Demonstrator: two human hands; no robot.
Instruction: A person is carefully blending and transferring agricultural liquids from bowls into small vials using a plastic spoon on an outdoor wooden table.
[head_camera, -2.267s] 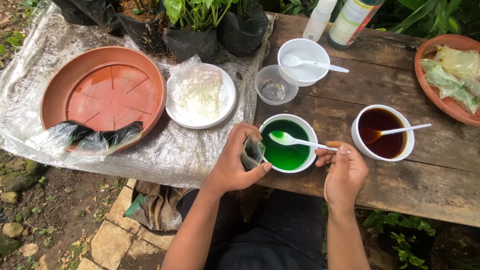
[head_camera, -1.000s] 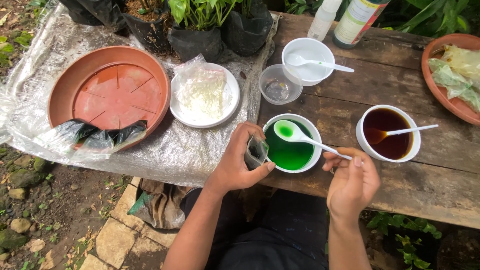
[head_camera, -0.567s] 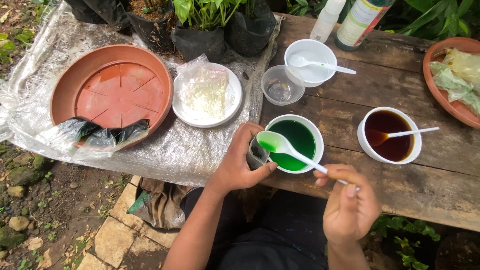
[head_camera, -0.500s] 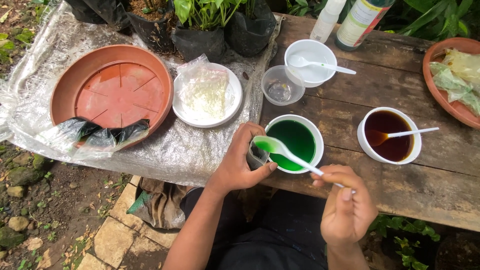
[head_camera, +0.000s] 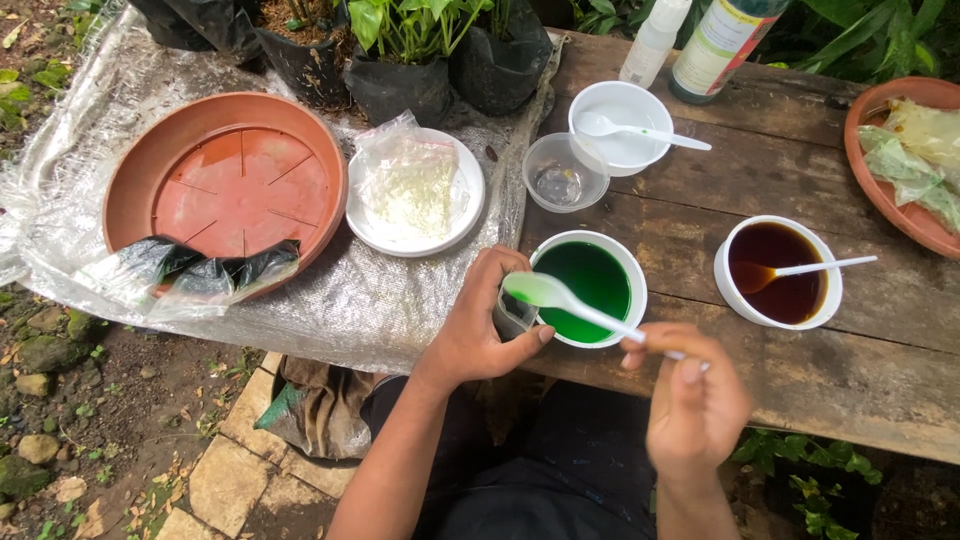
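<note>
Now right hand (head_camera: 695, 400) pinching green-filled spoon (head_camera: 560, 298).

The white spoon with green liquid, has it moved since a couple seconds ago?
Yes. The white spoon has lifted out of the green bowl and swung left over the small cup.

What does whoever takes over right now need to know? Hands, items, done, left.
Left hand: wrapped around a small cup at the table edge, beside the white bowl of green liquid.
Right hand: pinching the handle of a white spoon, its green-filled scoop over the small cup's mouth.
Nearby: bowl of brown liquid with its own spoon, white bowl with spoon, clear plastic cup, terracotta saucer, plate with a plastic bag.
Done: spoon loaded with green liquid.
Left: emptying it into the small cup; how full the cup is cannot be seen.
</note>
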